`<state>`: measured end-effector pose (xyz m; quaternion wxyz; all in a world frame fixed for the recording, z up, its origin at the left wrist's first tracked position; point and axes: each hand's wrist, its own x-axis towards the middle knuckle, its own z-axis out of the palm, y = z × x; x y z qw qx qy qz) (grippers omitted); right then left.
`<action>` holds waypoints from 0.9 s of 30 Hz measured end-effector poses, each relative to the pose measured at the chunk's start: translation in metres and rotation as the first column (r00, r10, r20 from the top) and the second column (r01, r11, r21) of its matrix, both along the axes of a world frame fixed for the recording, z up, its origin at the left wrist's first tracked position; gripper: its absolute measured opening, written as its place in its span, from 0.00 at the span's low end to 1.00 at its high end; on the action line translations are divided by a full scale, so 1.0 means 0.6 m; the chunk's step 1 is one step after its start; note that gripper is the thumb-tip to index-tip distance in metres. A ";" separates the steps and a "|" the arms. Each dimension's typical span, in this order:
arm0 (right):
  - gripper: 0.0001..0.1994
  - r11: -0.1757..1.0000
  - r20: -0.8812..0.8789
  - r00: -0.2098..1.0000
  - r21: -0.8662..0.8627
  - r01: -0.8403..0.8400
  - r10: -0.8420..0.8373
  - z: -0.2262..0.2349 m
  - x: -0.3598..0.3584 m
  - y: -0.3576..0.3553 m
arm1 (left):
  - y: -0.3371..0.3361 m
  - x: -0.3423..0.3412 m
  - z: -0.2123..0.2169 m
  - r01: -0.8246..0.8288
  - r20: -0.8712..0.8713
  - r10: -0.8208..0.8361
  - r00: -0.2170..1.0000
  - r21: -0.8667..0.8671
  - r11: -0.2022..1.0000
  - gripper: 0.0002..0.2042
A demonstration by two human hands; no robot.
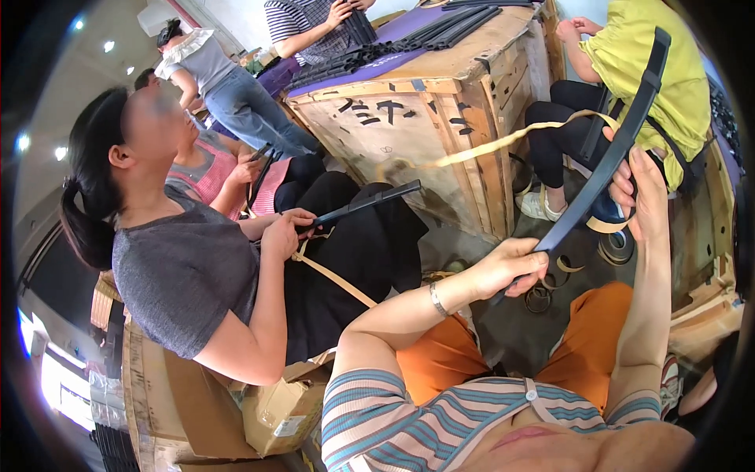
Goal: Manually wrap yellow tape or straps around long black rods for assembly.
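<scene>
My left hand is closed round the black strip, near end; right hand curled on it farther up; tan tape runs left.

Orange and Yellow-Green Are Standing Out Against Tan and Black

The long strip is showing plain black with a bluish sheen, while the thin tape is gleaming pale yellow. Orange trousers are contrasting with a ribbed shirt that is carrying teal and grey stripes on pale pink. A neighbouring T-shirt is showing mottled dark grey, an apron is displaying pink checks, and a loose top is blazing yellow-green. Jeans are looking faded blue. The wooden crate is wearing tan with black marks beneath a purple cover.
</scene>
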<state>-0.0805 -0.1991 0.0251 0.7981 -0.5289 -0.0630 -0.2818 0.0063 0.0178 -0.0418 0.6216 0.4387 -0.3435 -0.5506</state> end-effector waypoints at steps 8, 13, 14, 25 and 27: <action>0.10 0.914 -0.412 0.903 -0.308 -0.266 0.123 -0.043 -0.003 0.056 | -0.010 -0.005 0.050 -0.417 0.209 0.442 0.872 -0.156 0.896 0.10; 0.05 0.844 -0.460 0.868 -0.375 -0.383 0.190 -0.034 0.007 0.087 | -0.008 -0.001 0.066 -0.628 0.293 0.638 0.712 -0.140 0.766 0.09; 0.06 0.839 -0.469 0.863 -0.382 -0.388 0.185 -0.041 0.008 0.083 | -0.009 0.002 0.062 -0.648 0.274 0.659 0.700 -0.144 0.748 0.09; 0.07 0.837 -0.183 0.946 -0.442 -0.322 0.267 -0.059 0.015 0.087 | -0.012 0.019 0.057 -0.657 0.092 0.660 0.745 -0.067 0.751 0.08; 0.06 0.849 -0.123 0.947 -0.419 -0.322 0.298 -0.065 0.015 0.093 | -0.014 0.012 0.062 -0.643 0.082 0.642 0.762 -0.010 0.766 0.08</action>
